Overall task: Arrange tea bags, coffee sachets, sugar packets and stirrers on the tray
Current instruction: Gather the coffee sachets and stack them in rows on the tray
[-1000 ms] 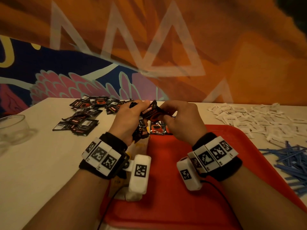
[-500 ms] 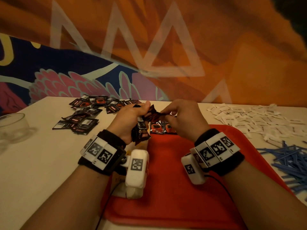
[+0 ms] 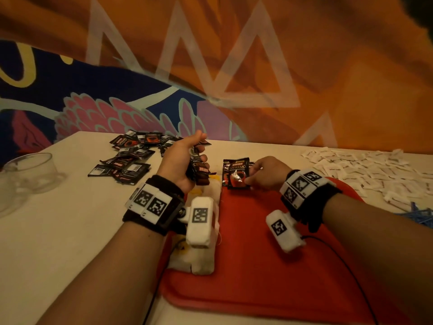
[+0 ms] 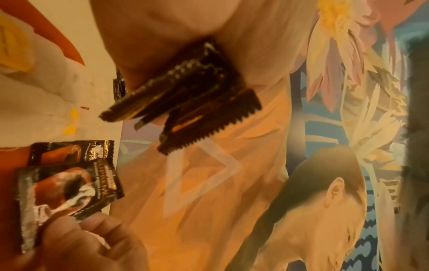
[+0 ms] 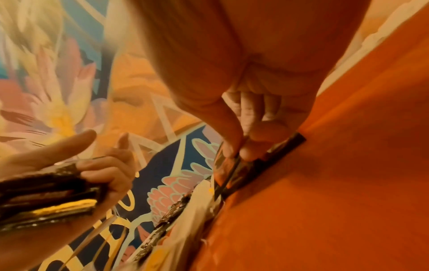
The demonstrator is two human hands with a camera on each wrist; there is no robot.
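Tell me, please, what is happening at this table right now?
A person is laying coffee sachets onto the red tray. The left hand grips a bunch of sachets above the table, while the right hand pinches one sachet at the tray's far edge. More sachets, white sugar packets and blue stirrers lie on the table.

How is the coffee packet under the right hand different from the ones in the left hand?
The sachet at the right hand is single and lies face up at the far edge of the red tray. The bundle of sachets gripped by the left hand is several, held edge-on above the table. Both are the same dark coffee packaging.
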